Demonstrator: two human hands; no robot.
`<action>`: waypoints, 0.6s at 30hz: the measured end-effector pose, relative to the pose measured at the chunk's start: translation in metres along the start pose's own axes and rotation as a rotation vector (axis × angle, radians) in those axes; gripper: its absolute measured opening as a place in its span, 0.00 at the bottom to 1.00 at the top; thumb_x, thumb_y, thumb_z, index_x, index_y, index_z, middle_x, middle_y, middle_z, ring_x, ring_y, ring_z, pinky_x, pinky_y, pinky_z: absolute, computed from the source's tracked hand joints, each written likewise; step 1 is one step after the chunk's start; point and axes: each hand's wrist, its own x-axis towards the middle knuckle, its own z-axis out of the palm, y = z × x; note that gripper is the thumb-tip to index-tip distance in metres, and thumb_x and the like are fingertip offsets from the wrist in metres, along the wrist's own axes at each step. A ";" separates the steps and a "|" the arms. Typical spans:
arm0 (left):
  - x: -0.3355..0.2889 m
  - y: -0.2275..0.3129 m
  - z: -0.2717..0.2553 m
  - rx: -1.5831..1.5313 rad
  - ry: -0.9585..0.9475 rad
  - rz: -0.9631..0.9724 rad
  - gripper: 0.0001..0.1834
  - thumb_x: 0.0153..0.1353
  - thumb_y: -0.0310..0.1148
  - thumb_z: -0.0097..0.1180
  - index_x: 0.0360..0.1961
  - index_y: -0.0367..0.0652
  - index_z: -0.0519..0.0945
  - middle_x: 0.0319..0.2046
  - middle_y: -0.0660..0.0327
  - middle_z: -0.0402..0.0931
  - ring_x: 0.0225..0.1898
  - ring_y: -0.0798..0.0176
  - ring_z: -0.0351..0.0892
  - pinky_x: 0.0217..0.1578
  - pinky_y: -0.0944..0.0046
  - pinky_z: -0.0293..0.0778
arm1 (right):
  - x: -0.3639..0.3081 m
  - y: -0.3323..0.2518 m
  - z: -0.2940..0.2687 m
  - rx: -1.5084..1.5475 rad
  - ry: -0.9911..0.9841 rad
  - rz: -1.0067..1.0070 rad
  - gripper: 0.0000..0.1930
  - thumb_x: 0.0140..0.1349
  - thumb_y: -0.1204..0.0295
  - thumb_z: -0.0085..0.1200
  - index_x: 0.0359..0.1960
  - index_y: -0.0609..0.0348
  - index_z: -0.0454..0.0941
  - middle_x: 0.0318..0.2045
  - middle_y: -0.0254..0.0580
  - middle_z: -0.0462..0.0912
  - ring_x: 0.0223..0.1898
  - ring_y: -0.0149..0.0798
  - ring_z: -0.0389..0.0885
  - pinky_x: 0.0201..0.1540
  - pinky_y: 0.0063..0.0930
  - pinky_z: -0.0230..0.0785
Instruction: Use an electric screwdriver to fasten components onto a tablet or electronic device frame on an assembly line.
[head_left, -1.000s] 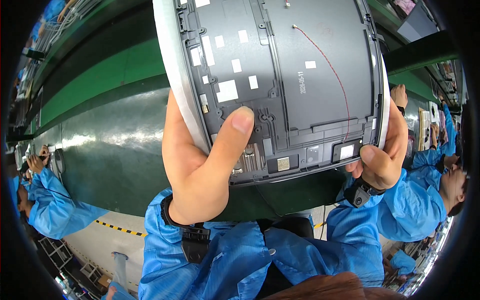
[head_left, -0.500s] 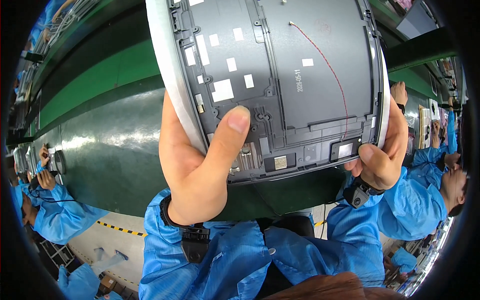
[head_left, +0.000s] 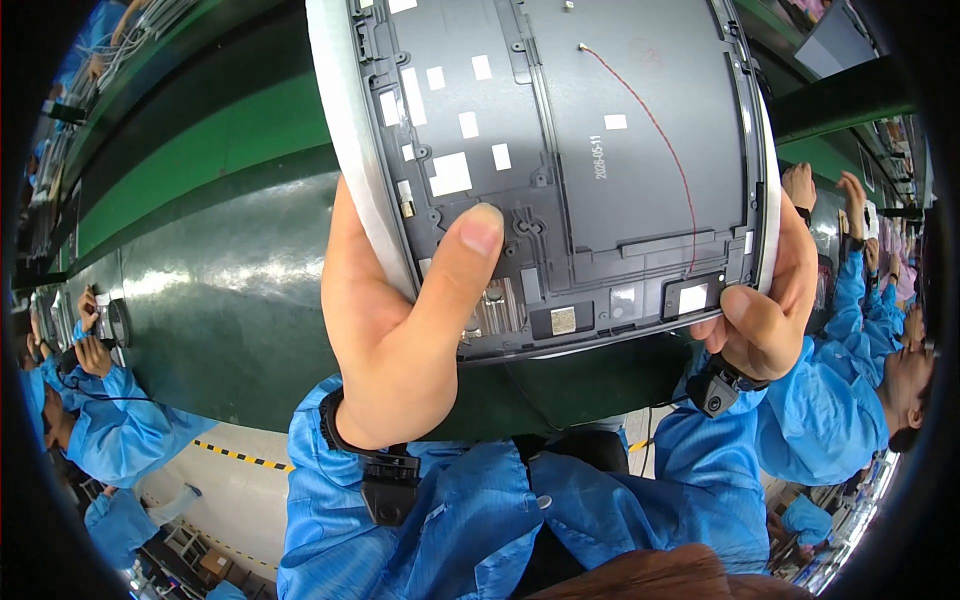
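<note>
Both my hands hold up a dark grey tablet housing [head_left: 655,180], its inner side facing me, over the green table. My left hand [head_left: 400,330] grips the lower left edge, its thumb pressed flat on the inside and its fingers behind. At the lower right corner, my right hand [head_left: 765,310] pinches the rim, the thumb beside a black speaker-like part [head_left: 692,297]. A thin red twisted wire [head_left: 668,140] curves from that corner up to a small connector. White adhesive patches [head_left: 450,174] dot the left half. Pale white sheeting [head_left: 350,130] shows along the outer left side.
The green tabletop [head_left: 230,300] spreads out beneath and to the left. A raised dark ledge [head_left: 200,180] runs along its far side. Co-workers in blue smocks sit at left [head_left: 130,410] and right [head_left: 820,410], with their hands at the table. Wrist-worn cameras [head_left: 390,490] sit on both my cuffs.
The housing has tilted slightly, its left edge shifting a little to the right. Both hands keep their grip. On the right, a co-worker's hand has risen.
</note>
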 end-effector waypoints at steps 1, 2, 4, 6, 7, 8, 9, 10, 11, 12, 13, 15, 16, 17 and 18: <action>0.000 -0.001 -0.002 0.000 0.000 -0.001 0.27 0.62 0.34 0.63 0.59 0.32 0.72 0.42 0.59 0.80 0.37 0.71 0.78 0.37 0.71 0.73 | 0.000 0.000 0.000 0.000 0.000 0.001 0.44 0.44 0.82 0.48 0.68 0.82 0.53 0.40 0.64 0.84 0.16 0.33 0.82 0.18 0.19 0.76; 0.000 -0.003 -0.006 -0.051 -0.065 0.009 0.25 0.65 0.30 0.61 0.60 0.32 0.70 0.46 0.58 0.79 0.43 0.70 0.77 0.45 0.69 0.72 | 0.001 0.000 0.000 0.004 -0.004 0.005 0.44 0.43 0.82 0.48 0.69 0.82 0.52 0.40 0.64 0.84 0.16 0.33 0.82 0.17 0.19 0.76; 0.000 -0.003 -0.008 -0.102 -0.128 0.018 0.24 0.67 0.26 0.59 0.62 0.32 0.68 0.50 0.58 0.78 0.49 0.69 0.75 0.52 0.67 0.71 | 0.000 -0.001 0.001 0.009 -0.009 0.011 0.44 0.43 0.82 0.47 0.69 0.82 0.52 0.40 0.64 0.84 0.16 0.34 0.82 0.17 0.19 0.76; 0.001 0.000 -0.006 -0.101 -0.113 -0.046 0.24 0.67 0.26 0.58 0.61 0.32 0.68 0.50 0.58 0.78 0.49 0.69 0.75 0.52 0.67 0.71 | -0.002 -0.003 0.002 0.011 0.040 0.048 0.44 0.43 0.80 0.48 0.69 0.83 0.52 0.39 0.65 0.83 0.17 0.35 0.83 0.17 0.19 0.76; 0.001 -0.001 -0.007 -0.101 -0.113 -0.046 0.24 0.67 0.26 0.58 0.61 0.32 0.68 0.50 0.58 0.78 0.49 0.69 0.75 0.52 0.67 0.71 | -0.001 -0.003 0.002 0.010 0.040 0.048 0.44 0.43 0.80 0.48 0.69 0.83 0.52 0.39 0.65 0.83 0.17 0.35 0.83 0.17 0.19 0.76; 0.002 -0.002 -0.007 -0.106 -0.121 -0.049 0.24 0.67 0.26 0.58 0.61 0.33 0.68 0.50 0.58 0.78 0.49 0.69 0.75 0.52 0.67 0.70 | -0.001 -0.003 0.003 0.023 0.031 0.050 0.45 0.43 0.79 0.49 0.68 0.83 0.52 0.39 0.65 0.83 0.17 0.35 0.83 0.16 0.19 0.76; 0.003 -0.002 -0.008 -0.111 -0.129 -0.051 0.23 0.67 0.26 0.58 0.61 0.33 0.69 0.50 0.58 0.78 0.49 0.69 0.75 0.53 0.67 0.70 | -0.001 -0.003 0.003 0.036 0.021 0.051 0.45 0.43 0.78 0.49 0.68 0.84 0.52 0.38 0.66 0.83 0.17 0.36 0.83 0.16 0.19 0.76; 0.002 -0.002 -0.007 -0.112 -0.130 -0.051 0.23 0.67 0.26 0.58 0.61 0.33 0.69 0.50 0.58 0.78 0.49 0.69 0.75 0.53 0.67 0.70 | -0.001 -0.003 0.003 0.036 0.022 0.050 0.45 0.43 0.78 0.49 0.68 0.84 0.52 0.38 0.66 0.83 0.17 0.36 0.83 0.16 0.19 0.76; 0.002 -0.001 -0.007 -0.118 -0.131 -0.050 0.23 0.67 0.26 0.58 0.61 0.33 0.68 0.50 0.58 0.78 0.49 0.69 0.75 0.53 0.66 0.70 | -0.002 -0.004 0.003 0.025 0.025 0.058 0.45 0.43 0.77 0.50 0.68 0.84 0.52 0.38 0.66 0.83 0.17 0.36 0.83 0.16 0.19 0.76; 0.001 -0.001 -0.008 -0.124 -0.125 -0.048 0.23 0.67 0.27 0.58 0.61 0.33 0.68 0.50 0.58 0.78 0.49 0.69 0.75 0.53 0.66 0.70 | -0.002 -0.003 0.004 0.016 0.022 0.067 0.45 0.43 0.77 0.50 0.68 0.85 0.52 0.38 0.66 0.83 0.18 0.36 0.83 0.16 0.19 0.76; 0.001 -0.002 -0.010 -0.123 -0.121 -0.047 0.23 0.67 0.27 0.58 0.61 0.33 0.68 0.50 0.58 0.78 0.49 0.69 0.75 0.53 0.66 0.70 | -0.001 -0.002 0.005 0.017 0.017 0.069 0.45 0.43 0.77 0.50 0.68 0.85 0.52 0.38 0.66 0.83 0.18 0.36 0.83 0.16 0.19 0.76; 0.001 -0.002 -0.011 -0.123 -0.141 -0.031 0.24 0.67 0.27 0.58 0.62 0.33 0.68 0.51 0.58 0.78 0.50 0.68 0.76 0.53 0.66 0.70 | -0.001 -0.003 0.004 0.003 0.002 0.059 0.45 0.43 0.77 0.50 0.68 0.85 0.52 0.38 0.66 0.83 0.18 0.36 0.83 0.16 0.20 0.76; 0.002 -0.002 -0.006 -0.126 -0.148 -0.033 0.24 0.67 0.27 0.58 0.62 0.33 0.68 0.51 0.58 0.78 0.50 0.68 0.76 0.53 0.66 0.70 | -0.001 -0.005 0.003 0.000 0.009 0.057 0.45 0.43 0.77 0.50 0.68 0.85 0.52 0.38 0.66 0.83 0.18 0.36 0.83 0.16 0.20 0.76; 0.003 -0.002 0.002 -0.089 -0.081 -0.019 0.24 0.66 0.30 0.60 0.59 0.32 0.71 0.45 0.58 0.79 0.42 0.71 0.77 0.42 0.70 0.71 | -0.002 -0.007 0.002 -0.002 0.024 0.050 0.45 0.43 0.77 0.50 0.68 0.85 0.52 0.38 0.66 0.83 0.18 0.36 0.83 0.16 0.20 0.76; 0.003 -0.002 0.004 -0.048 -0.002 -0.003 0.24 0.64 0.34 0.61 0.57 0.31 0.73 0.39 0.59 0.81 0.34 0.73 0.78 0.32 0.74 0.71 | -0.002 -0.005 0.003 0.000 0.026 0.048 0.45 0.43 0.77 0.50 0.68 0.85 0.52 0.39 0.66 0.83 0.18 0.36 0.83 0.16 0.20 0.76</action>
